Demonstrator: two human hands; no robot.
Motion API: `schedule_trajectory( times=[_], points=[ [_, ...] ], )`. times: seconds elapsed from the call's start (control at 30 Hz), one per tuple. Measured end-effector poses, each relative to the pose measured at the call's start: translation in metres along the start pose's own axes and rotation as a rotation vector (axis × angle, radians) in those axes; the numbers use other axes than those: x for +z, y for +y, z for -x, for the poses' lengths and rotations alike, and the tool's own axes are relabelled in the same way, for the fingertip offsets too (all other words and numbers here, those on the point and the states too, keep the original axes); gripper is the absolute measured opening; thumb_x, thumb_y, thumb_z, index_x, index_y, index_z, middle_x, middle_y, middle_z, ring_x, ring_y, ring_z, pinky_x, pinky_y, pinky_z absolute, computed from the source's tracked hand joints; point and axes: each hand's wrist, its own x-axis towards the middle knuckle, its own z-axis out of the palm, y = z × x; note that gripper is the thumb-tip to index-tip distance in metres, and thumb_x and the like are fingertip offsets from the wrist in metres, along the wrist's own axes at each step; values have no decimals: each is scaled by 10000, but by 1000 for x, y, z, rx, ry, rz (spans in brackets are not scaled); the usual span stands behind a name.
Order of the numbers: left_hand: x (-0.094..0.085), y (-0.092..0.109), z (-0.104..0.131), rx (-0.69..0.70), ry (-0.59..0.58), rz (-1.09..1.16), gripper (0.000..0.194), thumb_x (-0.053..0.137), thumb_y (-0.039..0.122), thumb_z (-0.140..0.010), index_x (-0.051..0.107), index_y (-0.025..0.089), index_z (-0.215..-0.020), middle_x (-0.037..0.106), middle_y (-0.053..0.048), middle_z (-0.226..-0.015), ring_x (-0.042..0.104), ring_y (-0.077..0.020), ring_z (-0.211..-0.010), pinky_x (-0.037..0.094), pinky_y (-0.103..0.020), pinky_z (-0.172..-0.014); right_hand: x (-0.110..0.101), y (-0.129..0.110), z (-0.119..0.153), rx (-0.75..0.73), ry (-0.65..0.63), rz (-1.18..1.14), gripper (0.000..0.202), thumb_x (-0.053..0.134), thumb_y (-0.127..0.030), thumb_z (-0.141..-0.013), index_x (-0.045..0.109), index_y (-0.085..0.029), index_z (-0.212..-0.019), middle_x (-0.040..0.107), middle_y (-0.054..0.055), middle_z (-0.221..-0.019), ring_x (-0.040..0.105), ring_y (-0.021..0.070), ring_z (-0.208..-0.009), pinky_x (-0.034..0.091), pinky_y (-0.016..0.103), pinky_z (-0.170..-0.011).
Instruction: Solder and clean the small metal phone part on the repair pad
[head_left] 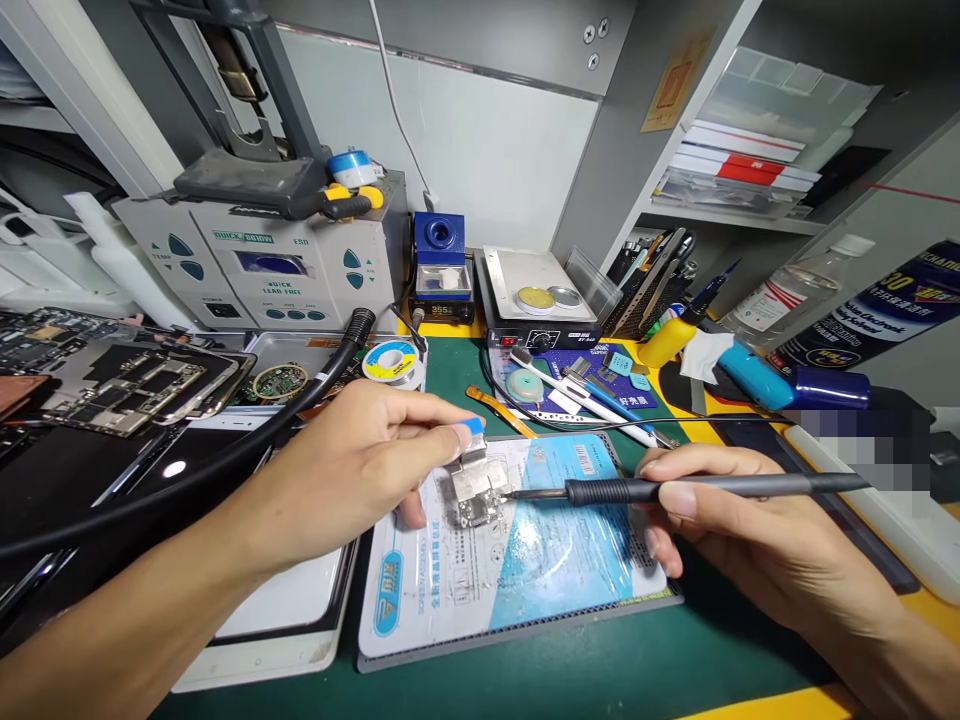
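My left hand (367, 455) is closed on the upper end of a small circuit board (480, 485) with silvery metal shields. A bit of blue (472, 427) shows at its fingertips; what it is I cannot tell. In my right hand (720, 510) is a black soldering iron (615, 491), gripped like a pen and pointing left. Its tip meets the board's right edge, or comes very near it. Beneath both lies a blue and white screen-assembly package (525, 560), flat on the green mat (450, 690).
A hot-air station (277, 265) stands behind on the left, its black hose (300, 400) running past my left forearm. Solder wire (392, 362), a heating plate (540, 290) and a toothbrush (555, 380) lie behind the package. Phone parts (127, 390) crowd the left.
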Motion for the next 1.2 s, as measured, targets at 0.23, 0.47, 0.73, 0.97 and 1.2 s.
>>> schedule_trajectory(
  times=[0.23,0.47,0.73,0.97,1.2],
  points=[
    [-2,-6,-2,33,-7,-17,385,658,507,-851,781,230,-1088,659,31,-525,653,-173,-517,455,-275,-568,-4,4,-1,-31,-25,8,120,818,-227,-765,838,-278,-872,724,51,-602,694,212,-493,574,290,-479],
    [-3,-10,-3,44,-22,0,442,671,539,-840,764,229,-1141,668,31,-547,680,-188,-544,463,-278,-546,-7,5,3,-42,-24,46,118,810,-233,-782,835,-306,-872,727,57,-627,700,229,-528,570,312,-490],
    [-1,-10,-3,44,-19,-13,451,658,532,-831,767,228,-1147,662,21,-521,667,-195,-508,444,-280,-511,-6,3,6,-87,-20,117,128,810,-237,-774,838,-313,-874,741,65,-722,701,235,-524,578,331,-475],
    [1,-5,2,11,24,-30,360,652,498,-841,777,267,-1087,629,48,-490,660,-172,-516,394,-275,-517,-9,5,6,-86,-41,133,163,786,-217,-799,831,-326,-912,751,66,-794,715,250,-555,590,359,-500],
    [0,-8,-2,2,11,-29,384,669,513,-828,771,263,-1101,650,52,-522,659,-168,-510,411,-273,-508,-9,5,7,-98,-44,161,174,793,-213,-792,836,-330,-914,735,61,-780,716,251,-551,606,374,-524]
  ],
)
